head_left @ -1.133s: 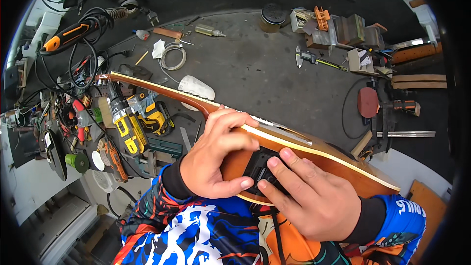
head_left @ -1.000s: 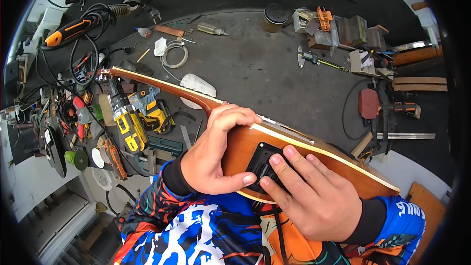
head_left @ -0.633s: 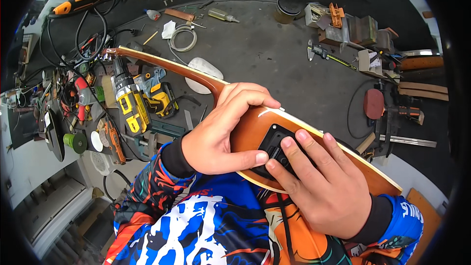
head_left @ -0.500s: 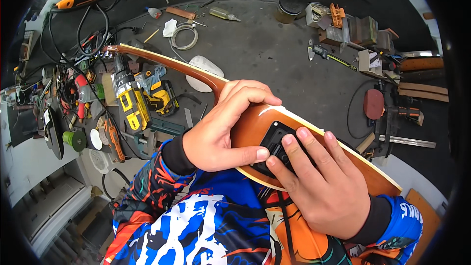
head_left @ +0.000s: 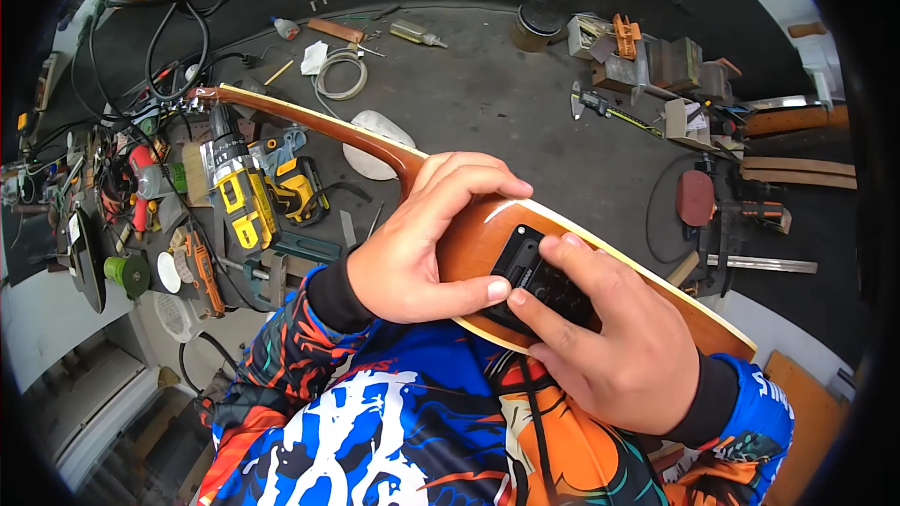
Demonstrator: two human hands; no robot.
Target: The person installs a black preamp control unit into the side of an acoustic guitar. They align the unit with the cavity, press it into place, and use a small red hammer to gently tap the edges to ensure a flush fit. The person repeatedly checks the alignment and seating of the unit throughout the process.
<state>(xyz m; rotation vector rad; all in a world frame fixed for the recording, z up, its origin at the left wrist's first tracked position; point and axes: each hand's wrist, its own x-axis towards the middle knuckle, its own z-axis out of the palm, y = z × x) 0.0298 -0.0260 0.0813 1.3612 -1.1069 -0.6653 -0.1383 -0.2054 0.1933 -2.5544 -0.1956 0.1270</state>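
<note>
An acoustic guitar (head_left: 469,234) with a glossy brown body and cream edging lies across my lap, its side turned up and its neck reaching to the far left. Set in that side is a black preamp panel (head_left: 527,267). My left hand (head_left: 403,258) wraps over the body near the neck joint, fingers over the far edge and thumb tip on the panel's left border. Over the panel is my right hand (head_left: 623,342), its thumb and bent fingers apart and touching the panel's surface. That hand covers the panel's right part.
A yellow cordless drill (head_left: 241,187) lies left of the neck among cables and tools. On the dark bench (head_left: 487,84) are a coil of grey cable (head_left: 341,75), a lidded jar (head_left: 537,25) and a digital caliper (head_left: 614,110). Small boxes (head_left: 656,66) stand at the far right.
My right hand's fingers have curled and drawn together, uncovering more of the black panel. My left hand keeps its hold on the guitar. The whole view has shifted slightly.
</note>
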